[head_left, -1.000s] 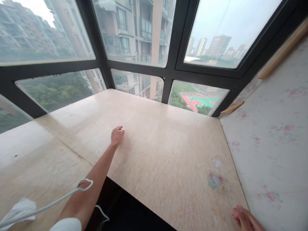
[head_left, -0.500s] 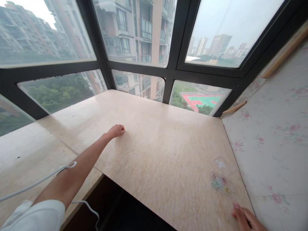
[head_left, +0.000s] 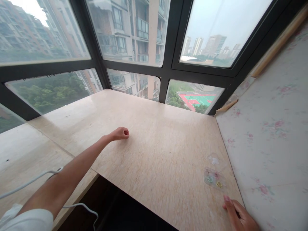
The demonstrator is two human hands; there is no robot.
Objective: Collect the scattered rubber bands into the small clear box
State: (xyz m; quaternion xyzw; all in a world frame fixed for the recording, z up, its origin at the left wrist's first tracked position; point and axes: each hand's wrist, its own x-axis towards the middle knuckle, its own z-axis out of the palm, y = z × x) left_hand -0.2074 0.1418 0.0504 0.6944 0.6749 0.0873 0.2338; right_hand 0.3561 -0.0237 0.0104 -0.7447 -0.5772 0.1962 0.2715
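My left hand is stretched far out over the middle of the marble-patterned ledge, thumb and fingertips pinched together. Whatever may be between them is too small to make out. Close to the right wall, my right hand is at the front of the ledge with its fingers curled and the thumb against them; what they hold, if anything, is hidden. Just beyond it lies a small clear plastic box with coloured rings inside, green, yellow and reddish. A clear lid-like piece lies behind the box.
Dark-framed windows border the ledge at the back and left. A flowered wall rises on the right. A white cable runs by my left forearm. A dark opening is below the ledge's front edge.
My left hand has moved slightly right and nearer, its pinch now turned more to the side. The whole view has shifted a little; my right hand stays by the box.
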